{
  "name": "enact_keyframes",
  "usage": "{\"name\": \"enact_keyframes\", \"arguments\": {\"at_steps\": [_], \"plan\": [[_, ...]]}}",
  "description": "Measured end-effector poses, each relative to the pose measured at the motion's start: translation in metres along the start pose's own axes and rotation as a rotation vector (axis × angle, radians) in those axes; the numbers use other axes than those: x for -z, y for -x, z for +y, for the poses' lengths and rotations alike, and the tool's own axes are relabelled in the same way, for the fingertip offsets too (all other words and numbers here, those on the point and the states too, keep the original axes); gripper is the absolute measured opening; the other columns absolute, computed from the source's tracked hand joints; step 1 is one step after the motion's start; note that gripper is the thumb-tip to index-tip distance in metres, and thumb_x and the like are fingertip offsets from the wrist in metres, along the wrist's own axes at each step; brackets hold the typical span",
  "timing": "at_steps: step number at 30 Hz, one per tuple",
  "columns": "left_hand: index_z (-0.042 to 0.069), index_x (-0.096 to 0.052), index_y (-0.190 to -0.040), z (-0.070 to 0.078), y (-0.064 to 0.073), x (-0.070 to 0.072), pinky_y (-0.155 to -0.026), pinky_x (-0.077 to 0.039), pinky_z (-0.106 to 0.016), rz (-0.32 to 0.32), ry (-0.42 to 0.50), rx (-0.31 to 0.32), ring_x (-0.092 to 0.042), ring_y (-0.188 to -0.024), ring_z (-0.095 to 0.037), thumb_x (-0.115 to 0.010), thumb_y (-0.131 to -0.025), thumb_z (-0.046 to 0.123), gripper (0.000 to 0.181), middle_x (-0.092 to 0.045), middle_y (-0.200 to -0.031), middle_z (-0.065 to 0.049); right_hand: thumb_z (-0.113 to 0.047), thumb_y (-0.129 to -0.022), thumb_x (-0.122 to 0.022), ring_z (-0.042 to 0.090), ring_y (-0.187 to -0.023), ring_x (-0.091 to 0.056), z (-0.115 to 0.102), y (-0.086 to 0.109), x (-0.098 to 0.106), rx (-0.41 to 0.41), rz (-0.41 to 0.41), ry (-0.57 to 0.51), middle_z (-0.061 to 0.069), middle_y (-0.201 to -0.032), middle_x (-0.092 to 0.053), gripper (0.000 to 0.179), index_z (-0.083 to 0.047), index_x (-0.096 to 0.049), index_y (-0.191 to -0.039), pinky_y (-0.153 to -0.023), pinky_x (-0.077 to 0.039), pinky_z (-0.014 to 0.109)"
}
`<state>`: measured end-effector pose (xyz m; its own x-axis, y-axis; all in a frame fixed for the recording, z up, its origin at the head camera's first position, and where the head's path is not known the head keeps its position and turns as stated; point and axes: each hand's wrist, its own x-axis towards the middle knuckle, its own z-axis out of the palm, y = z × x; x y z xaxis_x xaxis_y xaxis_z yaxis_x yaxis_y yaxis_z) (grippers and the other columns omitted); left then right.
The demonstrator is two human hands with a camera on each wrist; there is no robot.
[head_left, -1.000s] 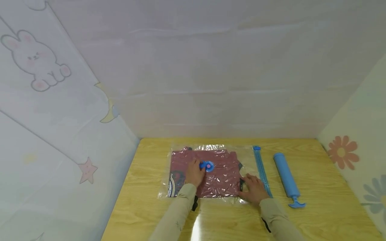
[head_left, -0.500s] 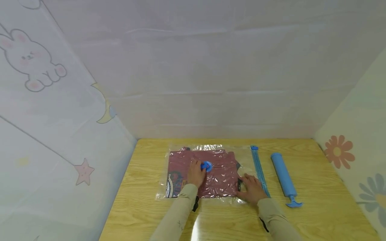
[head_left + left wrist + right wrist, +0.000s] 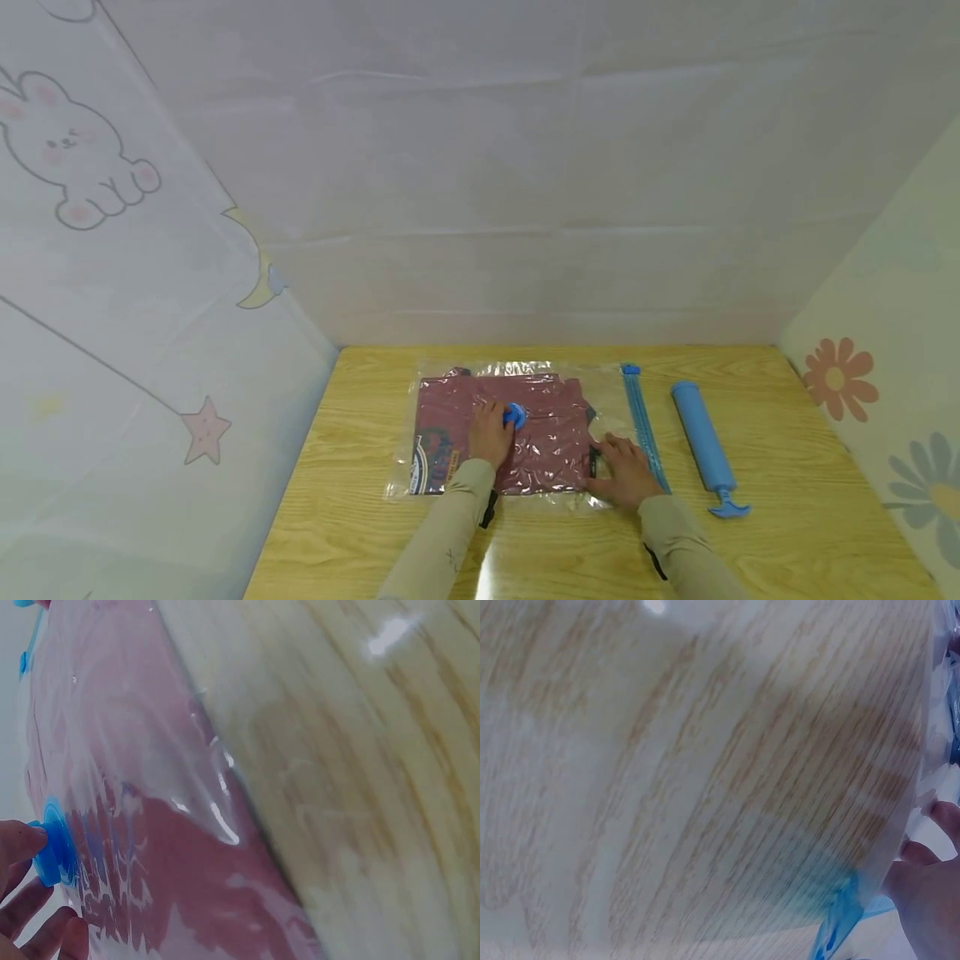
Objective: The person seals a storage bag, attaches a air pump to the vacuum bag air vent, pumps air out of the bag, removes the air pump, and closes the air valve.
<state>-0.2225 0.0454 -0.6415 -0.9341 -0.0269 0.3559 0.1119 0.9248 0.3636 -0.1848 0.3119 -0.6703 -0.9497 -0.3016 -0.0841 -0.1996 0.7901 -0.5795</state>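
A clear vacuum storage bag point(image 3: 609, 390) lies flat, with a folded maroon garment point(image 3: 551, 442) inside. On top of it is a round blue valve cap point(image 3: 515, 415). My left hand point(image 3: 490, 435) pinches this valve cap point(image 3: 51, 844) between thumb and fingers, the other fingers spread close over the plastic. Toward the bag's right end my right hand point(image 3: 628, 473) rests on the plastic at the garment's edge, fingers relaxed and spread. Just beyond that hand runs the bag's blue zip strip point(image 3: 640, 408), its slider point(image 3: 632, 369) at the far end.
A blue hand pump point(image 3: 703, 435) lies right of the bag, its handle point(image 3: 728, 505) pointing toward me. Everything is on a wooden table point(image 3: 360, 533), with printed cloth walls point(image 3: 480, 208) at the back and both sides.
The valve's flap, folded out to the left a second ago with a pink centre showing, now lies over the valve under my left fingers. My right hand stays in place; the head view shifts slightly.
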Motion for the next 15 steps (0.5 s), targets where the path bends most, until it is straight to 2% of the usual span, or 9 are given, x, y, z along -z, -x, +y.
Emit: {"name": "enact_keyframes", "arguments": {"at_steps": [5,15], "plan": [[0.012,-0.068,-0.096,0.0005,-0.0001,-0.0015,-0.08,-0.053,-0.039,-0.009,-0.008,0.001,-0.062,-0.093,-0.025,-0.077,-0.08,0.016,0.018,-0.067,-0.098,-0.004,-0.047,-0.077,-0.076,0.056,-0.133,-0.026,-0.0014,0.0,0.0005,0.004,-0.002,0.017,0.026,-0.15,-0.034,0.08,-0.005,-0.048,-0.139,-0.101,-0.031,0.072],[0.012,-0.068,-0.098,0.001,-0.0002,-0.0045,-0.081,-0.054,-0.038,-0.029,-0.012,0.0,-0.062,-0.096,-0.024,-0.076,-0.081,0.016,0.019,-0.067,-0.099,-0.004,-0.055,-0.077,-0.073,0.054,-0.134,-0.026,0.0052,-0.0011,-0.0053,0.01,0.011,0.026,0.025,-0.151,-0.033,0.083,-0.007,-0.048,-0.14,-0.1,-0.033,0.071]]}}
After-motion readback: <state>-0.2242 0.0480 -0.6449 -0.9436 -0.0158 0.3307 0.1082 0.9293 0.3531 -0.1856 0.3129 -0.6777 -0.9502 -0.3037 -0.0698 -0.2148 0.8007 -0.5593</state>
